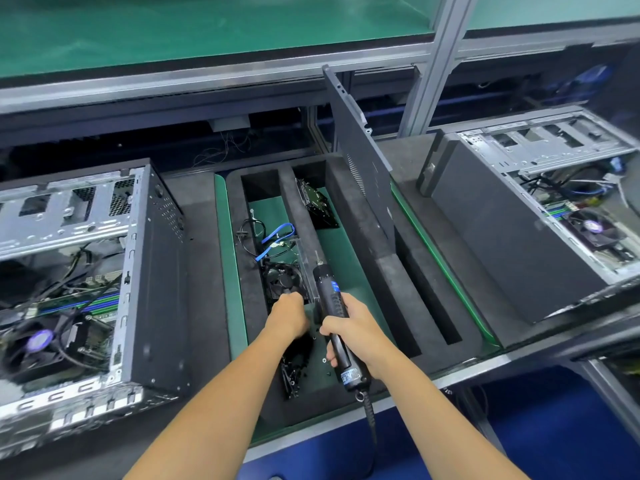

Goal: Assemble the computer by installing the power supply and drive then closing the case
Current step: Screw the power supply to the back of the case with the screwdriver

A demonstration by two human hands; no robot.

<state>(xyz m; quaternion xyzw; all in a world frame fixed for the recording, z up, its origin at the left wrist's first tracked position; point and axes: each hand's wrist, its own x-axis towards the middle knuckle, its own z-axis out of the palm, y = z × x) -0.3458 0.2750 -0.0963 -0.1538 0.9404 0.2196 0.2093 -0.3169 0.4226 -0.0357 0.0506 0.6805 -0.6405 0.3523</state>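
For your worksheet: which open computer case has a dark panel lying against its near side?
The open grey metal computer case on the right; the left case has none.

A green-topped shelf point(173, 32) on an aluminium post point(429, 74) stands behind.

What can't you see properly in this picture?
- Left hand, head view: its fingertips reach down into the foam tray; the hand's own back hides whether they hold anything.
- Small black parts below that hand: too small and blurred to name.
- Electric screwdriver in the right hand: the tip is too thin to make out.
- Left computer case: cut off by the left edge.
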